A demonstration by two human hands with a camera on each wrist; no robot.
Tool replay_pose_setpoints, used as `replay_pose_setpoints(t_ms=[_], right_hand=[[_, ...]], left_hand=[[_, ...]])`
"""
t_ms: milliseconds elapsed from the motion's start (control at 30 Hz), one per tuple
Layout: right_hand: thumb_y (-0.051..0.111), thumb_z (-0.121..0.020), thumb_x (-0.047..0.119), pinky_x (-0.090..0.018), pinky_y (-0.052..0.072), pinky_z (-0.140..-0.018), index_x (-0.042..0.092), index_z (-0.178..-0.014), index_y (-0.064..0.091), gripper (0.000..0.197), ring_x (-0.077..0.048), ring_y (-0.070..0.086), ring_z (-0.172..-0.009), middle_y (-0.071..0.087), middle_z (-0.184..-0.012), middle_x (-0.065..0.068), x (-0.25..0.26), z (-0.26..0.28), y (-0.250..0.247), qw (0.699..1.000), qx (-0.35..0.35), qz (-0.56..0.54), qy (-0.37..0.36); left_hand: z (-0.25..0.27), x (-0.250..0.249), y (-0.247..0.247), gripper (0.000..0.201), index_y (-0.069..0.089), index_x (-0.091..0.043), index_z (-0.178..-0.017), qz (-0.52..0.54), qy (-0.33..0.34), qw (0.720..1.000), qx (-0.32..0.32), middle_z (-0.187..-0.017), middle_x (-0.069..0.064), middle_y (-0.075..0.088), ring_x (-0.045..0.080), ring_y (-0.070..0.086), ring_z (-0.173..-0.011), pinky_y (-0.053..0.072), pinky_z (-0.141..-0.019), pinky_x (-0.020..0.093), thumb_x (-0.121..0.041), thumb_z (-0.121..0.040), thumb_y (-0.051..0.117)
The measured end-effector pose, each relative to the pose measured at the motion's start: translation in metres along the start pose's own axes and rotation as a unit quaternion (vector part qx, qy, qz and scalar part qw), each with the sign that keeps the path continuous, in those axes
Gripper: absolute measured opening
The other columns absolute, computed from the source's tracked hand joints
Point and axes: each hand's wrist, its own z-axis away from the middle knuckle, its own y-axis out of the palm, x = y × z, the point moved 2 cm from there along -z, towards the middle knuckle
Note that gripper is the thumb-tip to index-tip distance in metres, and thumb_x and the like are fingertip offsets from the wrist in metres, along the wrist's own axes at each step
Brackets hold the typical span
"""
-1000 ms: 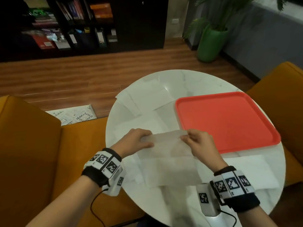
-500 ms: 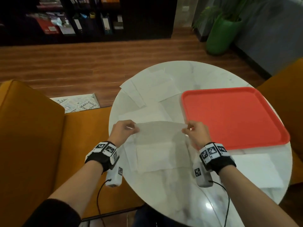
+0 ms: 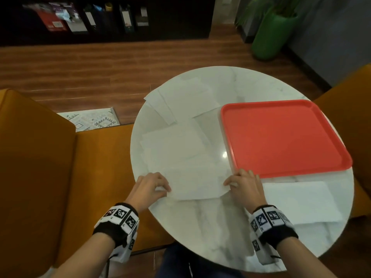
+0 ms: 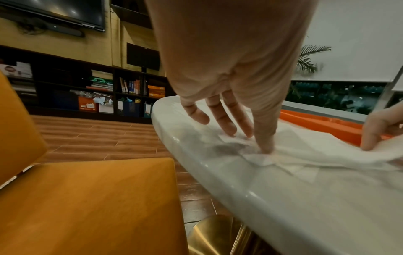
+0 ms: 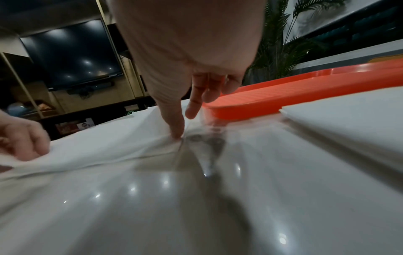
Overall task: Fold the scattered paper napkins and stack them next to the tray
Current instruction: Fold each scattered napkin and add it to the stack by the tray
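Observation:
A white paper napkin [image 3: 194, 184] lies doubled over on the round marble table [image 3: 200, 229], near its front edge. My left hand [image 3: 155, 185] pinches its left corners [image 4: 259, 155]. At the right corners [image 5: 172, 139] my right hand [image 3: 242, 182] pinches it and holds it down, just in front of the red tray [image 3: 281, 137]. The napkin still bulges between the hands. A flat pile of folded napkins [image 3: 297, 201] sits in front of the tray, right of my right hand. More unfolded napkins [image 3: 172, 145] lie beyond the held one.
Further loose napkins [image 3: 186, 101] overlap at the table's far left edge. Orange chairs [image 3: 40, 167] flank the table on the left and right. A green plant pot [image 3: 271, 35] and a dark bookshelf [image 3: 100, 17] stand beyond on the wooden floor.
Both hands have brought the napkin's raised edge toward me and down onto the table, doubling it over. They now sit low at its near corners.

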Motion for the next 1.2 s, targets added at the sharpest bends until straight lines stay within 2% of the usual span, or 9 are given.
replay_pose_setpoints(t_ms=[200, 300, 367, 433, 500, 900, 1033, 1100, 1200], right_hand=[[0.059, -0.081, 0.000, -0.034, 0.038, -0.085, 0.021, -0.104, 0.070, 0.032, -0.021, 0.054, -0.096, 0.062, -0.101, -0.001, 0.012, 0.000, -0.006, 0.996, -0.065, -0.044, -0.030], [0.056, -0.085, 0.003, -0.038, 0.041, -0.096, 0.013, -0.122, 0.060, 0.039, -0.029, 0.057, -0.110, 0.062, -0.119, -0.008, 0.050, -0.006, 0.004, 0.988, -0.047, -0.076, -0.126], [0.044, -0.097, 0.017, -0.035, 0.022, -0.114, 0.011, -0.143, 0.035, 0.048, -0.024, 0.033, -0.138, 0.038, -0.148, -0.008, 0.084, -0.005, 0.018, 0.981, 0.053, -0.080, -0.169], [0.030, -0.102, 0.030, -0.035, 0.003, -0.119, 0.011, -0.150, 0.011, 0.055, -0.018, 0.006, -0.147, 0.011, -0.159, -0.005, 0.110, -0.003, 0.032, 0.970, 0.148, -0.054, -0.188], [0.019, -0.103, 0.037, -0.037, -0.003, -0.120, 0.012, -0.151, -0.001, 0.058, -0.016, -0.004, -0.147, -0.002, -0.160, -0.004, 0.120, -0.002, 0.045, 0.963, 0.185, -0.024, -0.192], [0.011, -0.102, 0.038, -0.043, -0.001, -0.119, 0.019, -0.151, -0.003, 0.054, -0.011, -0.002, -0.147, -0.005, -0.159, 0.004, 0.030, -0.002, 0.035, 0.992, 0.122, 0.028, -0.005], [0.018, -0.102, 0.036, -0.039, 0.001, -0.119, 0.011, -0.151, 0.004, 0.056, -0.020, 0.003, -0.147, 0.003, -0.160, -0.007, 0.026, 0.004, 0.030, 0.993, 0.110, 0.025, 0.024], [0.023, -0.102, 0.033, -0.039, 0.004, -0.120, 0.009, -0.150, 0.008, 0.056, -0.022, 0.006, -0.147, 0.008, -0.159, -0.010, 0.029, 0.008, 0.027, 0.995, 0.094, 0.021, 0.023], [0.030, -0.101, 0.026, -0.039, 0.006, -0.120, 0.010, -0.150, 0.013, 0.054, -0.023, 0.010, -0.146, 0.011, -0.158, -0.010, 0.035, 0.014, 0.021, 0.998, 0.060, 0.008, 0.012]], left_hand=[[0.000, -0.020, -0.005, 0.029, 0.063, -0.028, -0.103, -0.013, 0.007, 0.991, -0.131, -0.103, -0.012, 0.056, 0.009, 0.049, -0.094, 0.038, -0.086, 0.027, -0.005, -0.091, 0.049], [-0.010, -0.032, 0.011, 0.041, 0.043, -0.023, -0.138, -0.055, 0.012, 0.994, -0.095, -0.143, -0.005, 0.044, 0.014, 0.039, -0.132, 0.028, -0.108, 0.033, -0.034, -0.098, 0.041], [-0.016, -0.031, 0.029, 0.080, 0.010, -0.019, -0.153, -0.122, -0.018, 0.992, -0.015, -0.160, -0.004, 0.004, 0.013, 0.005, -0.148, 0.007, -0.117, 0.042, -0.068, -0.089, 0.009], [-0.018, -0.022, 0.046, 0.100, -0.014, -0.018, -0.150, -0.172, -0.030, 0.984, 0.024, -0.154, -0.003, -0.025, 0.012, -0.018, -0.144, -0.006, -0.116, 0.050, -0.077, -0.070, -0.022], [-0.017, -0.015, 0.055, 0.096, -0.018, -0.016, -0.149, -0.176, -0.026, 0.984, 0.014, -0.153, 0.002, -0.027, 0.014, -0.021, -0.144, -0.005, -0.115, 0.056, -0.074, -0.072, -0.024], [-0.019, -0.008, 0.057, 0.100, -0.034, -0.020, -0.140, -0.182, -0.045, 0.982, 0.034, -0.145, -0.006, -0.043, 0.005, -0.032, -0.138, -0.018, -0.111, 0.047, -0.082, -0.061, -0.026], [-0.019, -0.010, 0.055, 0.104, -0.023, -0.017, -0.146, -0.182, -0.053, 0.982, 0.023, -0.152, -0.002, -0.032, 0.011, -0.020, -0.142, -0.007, -0.114, 0.053, -0.083, -0.067, -0.014], [-0.019, -0.018, 0.047, 0.094, 0.010, -0.010, -0.152, -0.205, -0.038, 0.978, -0.024, -0.160, 0.010, 0.008, 0.020, 0.019, -0.145, 0.021, -0.110, 0.059, -0.073, -0.082, 0.022], [-0.022, -0.031, 0.038, 0.076, 0.047, -0.012, -0.138, -0.235, -0.004, 0.968, -0.087, -0.127, 0.011, 0.059, 0.027, 0.062, -0.105, 0.045, -0.085, 0.047, -0.053, -0.077, 0.067]])
